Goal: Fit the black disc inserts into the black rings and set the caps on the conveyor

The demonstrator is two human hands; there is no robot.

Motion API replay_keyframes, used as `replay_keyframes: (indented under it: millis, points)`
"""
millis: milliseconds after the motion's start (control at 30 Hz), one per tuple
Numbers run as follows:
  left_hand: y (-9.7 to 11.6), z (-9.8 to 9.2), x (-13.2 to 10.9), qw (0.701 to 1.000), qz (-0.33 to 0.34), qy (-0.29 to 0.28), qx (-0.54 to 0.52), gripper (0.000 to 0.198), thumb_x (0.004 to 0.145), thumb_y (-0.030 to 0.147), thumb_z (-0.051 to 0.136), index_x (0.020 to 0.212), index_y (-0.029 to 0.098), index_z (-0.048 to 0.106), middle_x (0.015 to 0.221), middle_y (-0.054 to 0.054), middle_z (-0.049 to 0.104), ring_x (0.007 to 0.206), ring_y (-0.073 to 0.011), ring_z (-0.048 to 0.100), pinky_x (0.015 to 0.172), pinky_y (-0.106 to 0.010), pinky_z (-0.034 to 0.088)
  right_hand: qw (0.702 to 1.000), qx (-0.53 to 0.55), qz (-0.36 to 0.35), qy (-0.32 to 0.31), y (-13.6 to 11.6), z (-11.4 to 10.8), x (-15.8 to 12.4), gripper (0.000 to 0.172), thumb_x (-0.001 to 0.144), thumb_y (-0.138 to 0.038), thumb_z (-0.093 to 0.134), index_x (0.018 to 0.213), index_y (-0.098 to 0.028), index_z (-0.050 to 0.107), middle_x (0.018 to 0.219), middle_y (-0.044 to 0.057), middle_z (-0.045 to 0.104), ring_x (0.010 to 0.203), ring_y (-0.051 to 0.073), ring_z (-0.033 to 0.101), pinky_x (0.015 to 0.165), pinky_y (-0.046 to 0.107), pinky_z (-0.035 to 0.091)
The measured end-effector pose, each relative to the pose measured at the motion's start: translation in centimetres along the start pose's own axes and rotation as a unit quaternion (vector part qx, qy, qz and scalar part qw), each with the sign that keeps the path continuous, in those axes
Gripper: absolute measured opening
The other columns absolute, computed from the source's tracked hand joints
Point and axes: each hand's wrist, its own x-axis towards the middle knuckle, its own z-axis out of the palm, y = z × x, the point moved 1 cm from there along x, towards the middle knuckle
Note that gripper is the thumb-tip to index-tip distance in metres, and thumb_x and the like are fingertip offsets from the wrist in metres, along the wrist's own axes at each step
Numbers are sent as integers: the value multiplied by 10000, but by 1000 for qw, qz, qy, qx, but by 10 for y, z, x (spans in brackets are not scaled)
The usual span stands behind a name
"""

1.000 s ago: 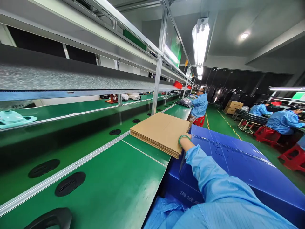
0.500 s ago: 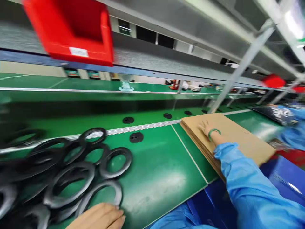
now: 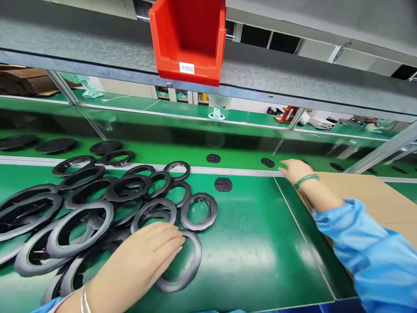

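My left hand (image 3: 140, 254) reaches palm down over the near side of a pile of black rings. Its fingers are stretched out side by side over a black ring (image 3: 194, 261) lying flat on the green worktop; the thumb is hidden. My right hand (image 3: 297, 172) is raised at the far left corner of a stack of flat cardboard (image 3: 368, 193), near the metal strip. Its fingers are partly spread, and nothing shows in them. Another black ring (image 3: 211, 213) lies just beyond the left fingertips.
Slotted black discs (image 3: 223, 184) lie on the worktop and on the green belt (image 3: 241, 161) behind it. Above hangs a grey shelf (image 3: 276, 69) with a red bin (image 3: 189, 71). A slanted metal post (image 3: 384, 150) stands behind the cardboard.
My view has swung left, bringing more rings into sight. My right hand has shifted from the cardboard's top toward its far left corner. My left hand has reached farther over the near ring.
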Motion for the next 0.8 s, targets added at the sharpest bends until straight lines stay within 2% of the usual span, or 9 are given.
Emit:
replay_keyframes:
  millis: [67, 133, 200, 267, 333, 467, 567, 700, 800]
  points:
    - [-4, 0, 1, 1000, -15, 1, -4, 261, 979, 146, 469, 994, 186, 726, 944, -17, 762, 875, -187, 690, 905, -354, 514, 996, 34, -78, -33, -65, 29, 27, 284, 917, -335, 641, 1170, -249, 736, 1253, 73, 685, 1196, 242, 604, 1063, 341, 429]
    - [-14, -4, 4, 1000, -29, -10, 1, 251, 980, 164, 476, 1004, 189, 724, 960, -21, 758, 882, -195, 687, 903, -363, 514, 989, 61, -125, -53, -132, 64, 51, 266, 941, -341, 623, 1166, -250, 730, 1242, 49, 690, 1156, 211, 621, 1032, 308, 454]
    - [-30, -11, 6, 998, -47, -32, 19, 248, 980, 181, 475, 1009, 190, 722, 971, -32, 752, 883, -207, 684, 892, -376, 516, 982, 82, -155, -66, -189, 98, 71, 272, 953, -328, 626, 1188, -212, 698, 1250, 70, 674, 1148, 214, 619, 1030, 361, 467]
    - [-51, -19, 7, 995, -76, -57, 40, 247, 979, 202, 474, 994, 191, 721, 964, -44, 747, 879, -217, 680, 869, -380, 521, 978, 101, -168, -74, -232, 126, 90, 284, 964, -342, 629, 1194, -177, 663, 1245, 90, 654, 1138, 226, 616, 1020, 434, 480]
    - [-72, -26, 7, 989, -113, -83, 57, 247, 977, 235, 477, 990, 194, 720, 963, -55, 742, 886, -228, 677, 858, -380, 526, 976, 121, -163, -78, -258, 147, 107, 274, 971, -356, 627, 1165, -163, 651, 1227, 92, 641, 1121, 230, 615, 999, 463, 496]
    - [-103, -27, 12, 971, -183, -141, 64, 286, 976, 313, 464, 994, 204, 728, 962, -66, 740, 891, -248, 676, 849, -400, 532, 973, 169, -128, -88, -275, 172, 131, 209, 968, -339, 634, 1052, -151, 664, 1121, 71, 661, 1018, 204, 640, 925, 420, 537]
    - [-118, -14, 31, 948, -245, -200, 47, 303, 968, 344, 472, 1018, 208, 739, 1014, -73, 750, 972, -269, 679, 902, -418, 522, 966, 217, -117, -74, -270, 170, 134, 158, 940, -292, 666, 985, -142, 681, 1048, 56, 672, 964, 191, 642, 899, 398, 533]
    - [-141, 19, 76, 895, -329, -300, 11, 290, 942, 359, 534, 1063, 202, 746, 1088, -86, 755, 1059, -289, 679, 957, -402, 503, 949, 291, -119, -21, -242, 135, 112, 150, 880, -225, 680, 982, -135, 743, 1000, 74, 673, 926, 194, 638, 873, 342, 503]
    - [-157, 50, 111, 866, -356, -352, 12, 235, 899, 352, 640, 975, 155, 743, 1003, -114, 750, 990, -286, 697, 894, -405, 535, 931, 336, -142, -3, -201, 99, 72, 168, 850, -261, 697, 960, -163, 778, 916, 60, 677, 861, 196, 641, 811, 324, 503]
